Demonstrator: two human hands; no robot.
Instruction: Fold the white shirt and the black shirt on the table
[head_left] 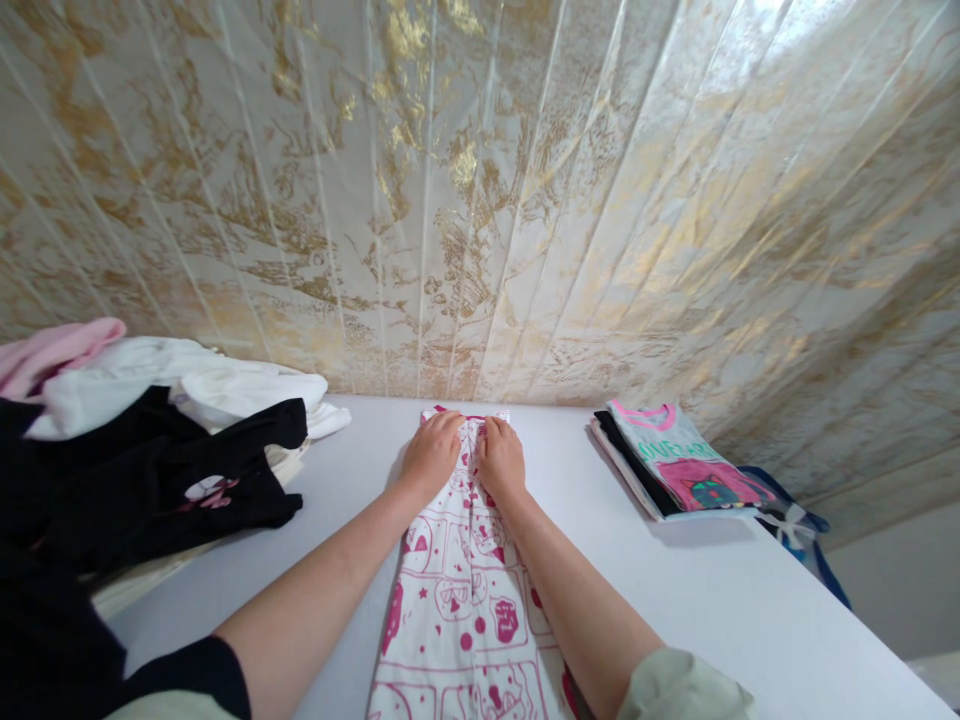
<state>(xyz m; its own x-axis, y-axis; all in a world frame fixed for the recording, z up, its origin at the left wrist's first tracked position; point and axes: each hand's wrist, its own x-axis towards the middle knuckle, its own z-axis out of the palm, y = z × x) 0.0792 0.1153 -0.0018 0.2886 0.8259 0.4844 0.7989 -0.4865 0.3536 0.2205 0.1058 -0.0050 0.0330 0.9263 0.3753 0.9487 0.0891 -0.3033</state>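
A white garment with a magenta cartoon print [457, 600] lies lengthwise on the white table, running from the far side toward me. It is laid in a narrow strip with a line down its middle; whether it is a top or trousers I cannot tell. My left hand [433, 455] grips the left side of its far end, fingers bent together over the cloth. On the right side of that same end, my right hand [501, 458] holds the fabric in a like way. A short strip of cloth shows between the two hands. My fingertips are partly hidden.
Black clothing [150, 480], white clothing [225, 385] and a pink piece [67, 350] are heaped at the left. A folded stack topped by a grey printed shirt [697, 465] sits right, with a blue strap-like item [817, 560] over the table edge. A gold-patterned curtain [450, 200] hangs behind.
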